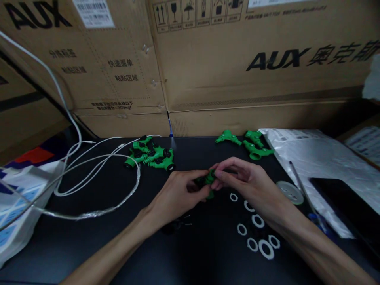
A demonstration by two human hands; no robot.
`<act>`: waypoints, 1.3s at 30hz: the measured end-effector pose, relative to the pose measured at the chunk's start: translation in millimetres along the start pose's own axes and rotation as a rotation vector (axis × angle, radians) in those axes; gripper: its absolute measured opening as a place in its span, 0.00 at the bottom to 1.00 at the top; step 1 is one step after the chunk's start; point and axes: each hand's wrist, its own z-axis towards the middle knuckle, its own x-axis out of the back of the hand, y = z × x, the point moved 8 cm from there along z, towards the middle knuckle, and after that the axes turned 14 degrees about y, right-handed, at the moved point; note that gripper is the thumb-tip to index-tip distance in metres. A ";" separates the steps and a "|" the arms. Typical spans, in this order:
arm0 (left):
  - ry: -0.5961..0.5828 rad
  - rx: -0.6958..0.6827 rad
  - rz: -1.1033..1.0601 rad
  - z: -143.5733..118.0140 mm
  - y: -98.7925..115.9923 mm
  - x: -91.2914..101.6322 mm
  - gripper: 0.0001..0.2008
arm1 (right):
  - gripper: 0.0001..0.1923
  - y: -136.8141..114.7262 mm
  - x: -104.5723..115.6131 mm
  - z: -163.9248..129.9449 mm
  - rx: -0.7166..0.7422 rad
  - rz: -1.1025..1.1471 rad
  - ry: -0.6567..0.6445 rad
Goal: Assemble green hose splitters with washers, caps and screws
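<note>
Between my two hands, above the middle of the dark table, is a green plastic hose connector [210,177] with some black on it. My left hand [182,192] is closed around its left side, thumb and fingers gripping it. The fingertips of my right hand [237,174] pinch its upper right end, where any small part is too hidden to make out. Several white ring washers [257,221] lie below my right hand. Beneath my left hand are small dark parts and thin screws [187,224].
Green and black connectors [151,154] are piled at the left back; plain green pieces [257,146] lie at the right back. White cables [101,174] and a power strip [20,206] occupy the left. A phone [344,209] rests on a white package [299,146]. Cardboard boxes [208,79] stand behind.
</note>
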 end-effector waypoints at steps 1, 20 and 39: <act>-0.012 0.047 -0.064 -0.3 -2.6 -0.1 0.16 | 0.11 -1.0 -0.1 -0.7 0.007 -0.005 0.000; 0.101 0.133 -0.238 0.4 -4.8 3.7 0.18 | 0.14 7.8 -9.3 -11.6 -0.062 0.096 0.009; 0.099 0.085 -0.319 6.9 -6.9 3.2 0.12 | 0.09 0.8 -8.6 -10.0 0.072 0.079 0.030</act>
